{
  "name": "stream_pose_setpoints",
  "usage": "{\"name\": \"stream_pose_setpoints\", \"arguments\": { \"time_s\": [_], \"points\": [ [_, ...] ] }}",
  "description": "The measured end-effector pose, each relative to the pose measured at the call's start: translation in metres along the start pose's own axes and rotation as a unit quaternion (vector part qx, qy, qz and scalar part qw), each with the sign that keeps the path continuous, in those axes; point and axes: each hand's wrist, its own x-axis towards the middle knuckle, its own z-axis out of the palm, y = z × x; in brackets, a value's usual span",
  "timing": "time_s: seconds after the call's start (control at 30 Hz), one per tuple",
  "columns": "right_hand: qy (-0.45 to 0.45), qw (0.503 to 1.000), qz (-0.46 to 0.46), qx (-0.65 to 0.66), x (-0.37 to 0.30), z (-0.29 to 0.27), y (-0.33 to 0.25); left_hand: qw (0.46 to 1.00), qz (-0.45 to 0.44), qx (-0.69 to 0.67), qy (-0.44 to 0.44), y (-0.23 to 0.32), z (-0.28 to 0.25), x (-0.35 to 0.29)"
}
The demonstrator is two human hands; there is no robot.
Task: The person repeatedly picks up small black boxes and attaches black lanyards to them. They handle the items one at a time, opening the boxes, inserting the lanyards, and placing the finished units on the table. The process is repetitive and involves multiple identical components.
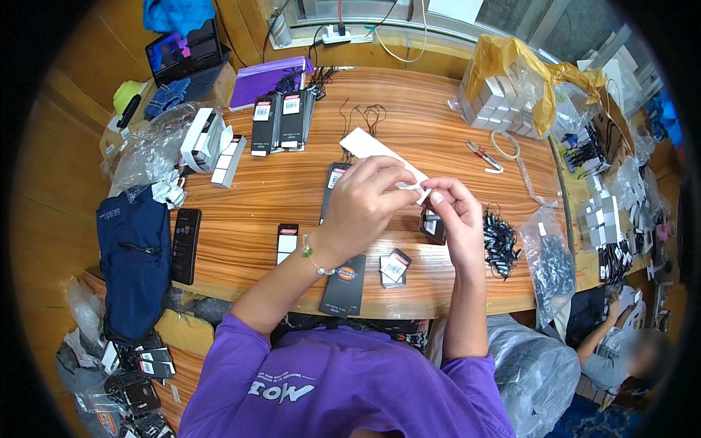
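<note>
My left hand (372, 193) is closed on a long white tag (385, 150), which slants up and left past its fingers. At the tag's lower right end, my right hand (456, 212) pinches a small black tag string, mostly hidden by its fingertips. Just below those fingers shows a small dark card (432, 226), partly covered. Under my left hand and wrist lie a black hang tag (334, 182) with a white sticker and another black hang tag (343, 290) with a coloured logo. A small stack of stickered cards (395, 268) lies between my forearms.
Piled black strings (500, 244) lie right of my right hand, beside a clear bag (549, 255). Scissors (485, 155) and a tape roll (505, 145) lie farther back. Stacked black tags (293, 124) stand back left; a phone (186, 246) lies at left. Another person sits at lower right.
</note>
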Motion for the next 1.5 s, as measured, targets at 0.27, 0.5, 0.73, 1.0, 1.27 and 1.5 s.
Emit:
{"name": "stream_pose_setpoints", "arguments": {
  "time_s": [0.27,0.5,0.73,1.0,1.27,1.5],
  "points": [
    [0.163,0.965,-0.156,0.133,0.015,0.004,0.009,0.994,-0.044,-0.101,-0.005,-0.009,0.012,-0.001],
    [-0.026,0.932,-0.224,0.285,0.026,0.005,-0.012,0.896,-0.295,-0.333,-0.005,-0.005,0.024,-0.01],
    [-0.026,0.919,-0.243,0.308,0.028,0.014,-0.026,0.904,-0.223,-0.361,-0.048,-0.003,0.021,-0.008],
    [0.008,0.925,-0.22,0.309,0.022,0.023,-0.027,0.941,-0.166,-0.293,-0.026,0.005,0.025,-0.003],
    [0.06,0.989,-0.124,-0.048,0.008,0.006,-0.025,0.955,-0.164,-0.242,0.053,-0.001,0.005,0.006],
    [0.038,0.984,-0.164,-0.055,0.003,0.012,-0.021,0.942,-0.188,-0.268,0.075,0.006,-0.004,0.007]
  ]
}}
